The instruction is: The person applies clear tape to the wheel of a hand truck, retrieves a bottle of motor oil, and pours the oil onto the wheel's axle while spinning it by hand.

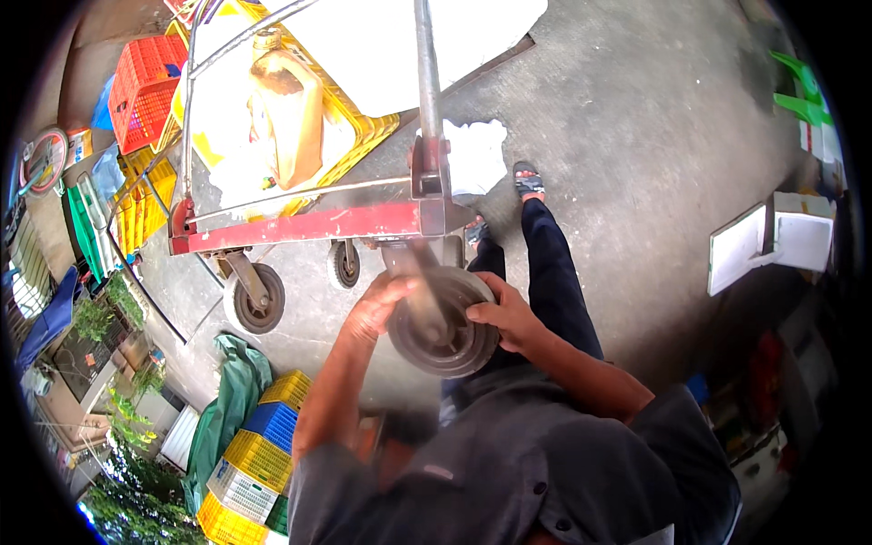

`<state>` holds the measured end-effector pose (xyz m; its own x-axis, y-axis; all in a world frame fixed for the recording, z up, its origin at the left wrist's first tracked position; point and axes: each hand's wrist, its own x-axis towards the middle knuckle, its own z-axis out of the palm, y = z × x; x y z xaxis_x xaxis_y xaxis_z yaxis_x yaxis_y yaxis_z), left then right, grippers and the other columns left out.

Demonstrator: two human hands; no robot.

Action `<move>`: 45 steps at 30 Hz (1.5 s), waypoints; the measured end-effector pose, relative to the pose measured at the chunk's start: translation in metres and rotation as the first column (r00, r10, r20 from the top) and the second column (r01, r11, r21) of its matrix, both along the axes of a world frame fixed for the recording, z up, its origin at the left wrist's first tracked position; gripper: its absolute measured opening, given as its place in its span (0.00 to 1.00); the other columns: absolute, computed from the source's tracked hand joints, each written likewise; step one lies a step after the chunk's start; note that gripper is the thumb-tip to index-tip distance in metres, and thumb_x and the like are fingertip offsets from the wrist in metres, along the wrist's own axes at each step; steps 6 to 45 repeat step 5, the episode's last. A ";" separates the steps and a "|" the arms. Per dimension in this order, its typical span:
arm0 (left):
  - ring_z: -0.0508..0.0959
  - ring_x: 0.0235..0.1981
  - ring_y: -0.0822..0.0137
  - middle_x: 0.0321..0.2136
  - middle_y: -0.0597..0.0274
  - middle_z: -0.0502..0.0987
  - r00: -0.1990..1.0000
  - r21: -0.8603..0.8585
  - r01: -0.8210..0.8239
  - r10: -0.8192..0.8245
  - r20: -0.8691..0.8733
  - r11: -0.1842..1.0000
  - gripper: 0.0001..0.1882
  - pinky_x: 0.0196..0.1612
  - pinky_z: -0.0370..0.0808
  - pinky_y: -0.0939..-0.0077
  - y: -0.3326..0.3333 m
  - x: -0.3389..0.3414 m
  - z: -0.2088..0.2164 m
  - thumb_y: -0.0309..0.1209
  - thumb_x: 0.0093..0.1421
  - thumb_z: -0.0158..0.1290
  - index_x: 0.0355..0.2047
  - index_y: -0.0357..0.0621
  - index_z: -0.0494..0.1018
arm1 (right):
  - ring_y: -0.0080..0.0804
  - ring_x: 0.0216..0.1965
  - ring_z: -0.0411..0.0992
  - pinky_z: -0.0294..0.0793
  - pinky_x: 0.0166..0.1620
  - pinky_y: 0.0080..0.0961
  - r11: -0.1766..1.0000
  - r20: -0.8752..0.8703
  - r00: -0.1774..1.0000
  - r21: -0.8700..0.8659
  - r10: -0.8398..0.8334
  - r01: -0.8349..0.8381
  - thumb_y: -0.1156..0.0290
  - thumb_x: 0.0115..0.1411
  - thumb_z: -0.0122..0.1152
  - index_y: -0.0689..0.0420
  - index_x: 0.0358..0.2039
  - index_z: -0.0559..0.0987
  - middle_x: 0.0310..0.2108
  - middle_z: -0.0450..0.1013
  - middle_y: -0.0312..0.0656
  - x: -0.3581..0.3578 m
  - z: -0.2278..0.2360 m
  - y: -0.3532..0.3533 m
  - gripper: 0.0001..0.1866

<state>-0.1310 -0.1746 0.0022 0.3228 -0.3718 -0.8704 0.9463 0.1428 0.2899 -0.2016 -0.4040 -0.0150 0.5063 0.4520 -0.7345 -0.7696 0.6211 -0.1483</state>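
Note:
A push cart with a red metal frame (309, 224) is tipped so that its wheels face me. My left hand (377, 304) curls round the upper left rim of the nearest caster wheel (442, 350), its fingers by the fork. On the right side of that wheel lies my right hand (510, 313), with the thumb over its face and the other fingers partly hidden behind. The wheel looks slightly blurred. Two more caster wheels show on the frame, one at the left (254, 300) and a smaller-looking one (343, 263) in the middle.
Beyond the cart a yellow crate (368, 136) holds white sacking. Red baskets (145, 91) stand at far left, and stacked coloured crates (259, 454) at lower left beside a green tarp (232, 391). White foam panels (738, 247) lie right; white cloth (477, 156) lies near my feet.

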 end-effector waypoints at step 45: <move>0.78 0.45 0.63 0.47 0.56 0.74 0.997 -0.087 -0.073 0.072 -0.017 0.993 0.38 0.48 0.78 0.68 0.019 -0.014 -0.025 0.34 0.50 0.61 0.61 0.46 0.59 | 0.28 0.46 0.72 0.72 0.50 0.28 0.994 0.009 0.999 -0.094 0.053 -0.052 0.76 0.50 0.69 0.63 0.53 0.69 0.45 0.73 0.42 -0.009 0.004 0.003 0.30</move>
